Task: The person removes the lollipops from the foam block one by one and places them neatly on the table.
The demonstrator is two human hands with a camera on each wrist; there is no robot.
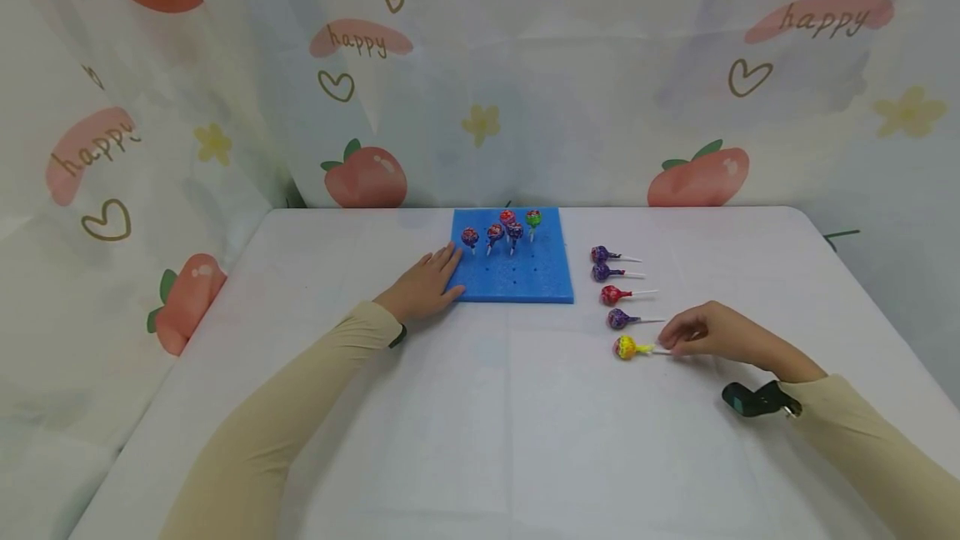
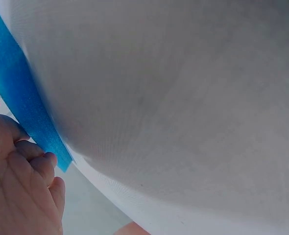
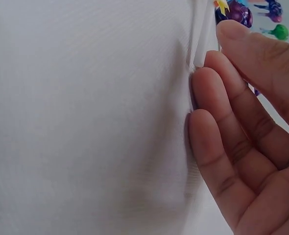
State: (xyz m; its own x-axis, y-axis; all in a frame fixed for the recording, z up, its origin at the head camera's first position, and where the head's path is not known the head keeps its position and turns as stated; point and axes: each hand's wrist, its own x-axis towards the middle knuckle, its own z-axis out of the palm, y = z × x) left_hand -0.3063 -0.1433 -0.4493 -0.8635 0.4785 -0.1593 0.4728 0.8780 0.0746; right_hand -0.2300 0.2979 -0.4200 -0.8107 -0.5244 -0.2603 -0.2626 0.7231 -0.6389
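A blue board with small holes lies at the far edge of the white table. Several wrapped lollipops stand upright in it, among them a green lollipop. My left hand rests with spread fingers against the board's left side; in the left wrist view its fingers touch the board's edge. At the right, a yellow lollipop lies flat, its white stick pointing right. My right hand is at the stick's end, fingers loosely bent. In the right wrist view, the index fingertip meets the stick and the thumb stands apart from it.
Beyond the yellow lollipop, more lie in a column: a purple lollipop, a red lollipop and other purple ones farther back. A patterned cloth hangs behind the table and along the left. Dark camera mounts sit at the wrists.
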